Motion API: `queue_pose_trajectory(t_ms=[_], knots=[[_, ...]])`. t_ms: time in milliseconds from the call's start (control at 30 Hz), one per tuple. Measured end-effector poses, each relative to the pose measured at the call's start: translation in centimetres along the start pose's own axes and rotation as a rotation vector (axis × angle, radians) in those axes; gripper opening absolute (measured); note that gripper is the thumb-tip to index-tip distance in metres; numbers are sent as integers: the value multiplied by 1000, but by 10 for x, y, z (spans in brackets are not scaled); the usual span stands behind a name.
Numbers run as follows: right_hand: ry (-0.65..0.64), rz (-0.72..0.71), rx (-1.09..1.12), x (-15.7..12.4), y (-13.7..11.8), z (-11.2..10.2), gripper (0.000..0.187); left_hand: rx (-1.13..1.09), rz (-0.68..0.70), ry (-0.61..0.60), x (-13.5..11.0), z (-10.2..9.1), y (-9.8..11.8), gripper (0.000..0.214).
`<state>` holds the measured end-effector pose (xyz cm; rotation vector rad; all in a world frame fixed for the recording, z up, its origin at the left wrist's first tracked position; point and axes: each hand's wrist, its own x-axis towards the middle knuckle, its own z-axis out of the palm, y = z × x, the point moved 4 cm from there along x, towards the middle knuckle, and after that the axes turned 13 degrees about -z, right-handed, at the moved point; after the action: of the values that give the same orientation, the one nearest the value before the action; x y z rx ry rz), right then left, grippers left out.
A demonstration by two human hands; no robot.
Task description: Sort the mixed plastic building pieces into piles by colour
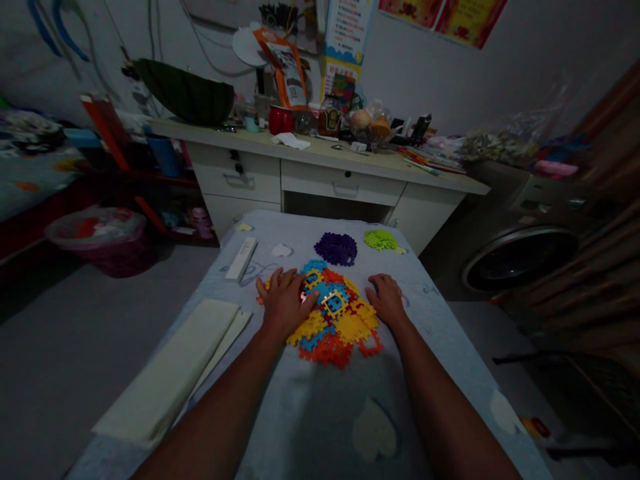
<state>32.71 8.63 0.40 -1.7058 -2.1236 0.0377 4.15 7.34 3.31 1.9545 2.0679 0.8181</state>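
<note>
A heap of flat interlocking plastic pieces [336, 319] in yellow, orange, red and blue lies in the middle of a table covered with a pale blue cloth [310, 407]. My left hand [284, 301] rests flat on the heap's left side with its fingers spread. On the heap's right edge lies my right hand [386, 299], palm down, fingers slightly curled; neither hand grips anything. Beyond the heap sit a pile of purple pieces [336, 248] and a smaller lime-green pile [380, 239].
A white remote [241, 259] and a cream folded sheet [175, 367] lie on the table's left side. Behind stands a cluttered white desk [320, 175] with drawers. A washing machine [530, 247] is at the right, a pink bin [103, 239] on the floor at left.
</note>
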Motion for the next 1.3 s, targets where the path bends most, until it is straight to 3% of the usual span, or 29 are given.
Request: queue_pose_trajectory(t_ms=[100,200,300,367,533,700,800,900,1067,1300], knots=[[25,3,10,1,3,0,34,-56,0,78,3,-3,1,31],[65,79,28,8,5,-2,28,-101,34,37,5,0,2,23],[136,126,63,33,-1,-9,26,-102,74,-13,5,5,2,20],[154,67,73,63,-11,-13,36,-91,78,-16,5,6,2,20],[-62,-54,8,145,-37,1,100,-90,72,-7,5,5,3,21],[-347,20,12,184,-40,30,120,-92,68,-3,6,6,2,20],[-397,10,16,188,-39,39,118,-91,67,0,5,7,1,20],[-353,-71,-5,182,-43,38,107,-90,66,6,5,7,0,20],[-226,-156,-65,159,-50,22,83,-89,62,3,6,6,2,19],[-24,-204,26,129,-48,-9,65,-125,50,3,7,5,1,17]])
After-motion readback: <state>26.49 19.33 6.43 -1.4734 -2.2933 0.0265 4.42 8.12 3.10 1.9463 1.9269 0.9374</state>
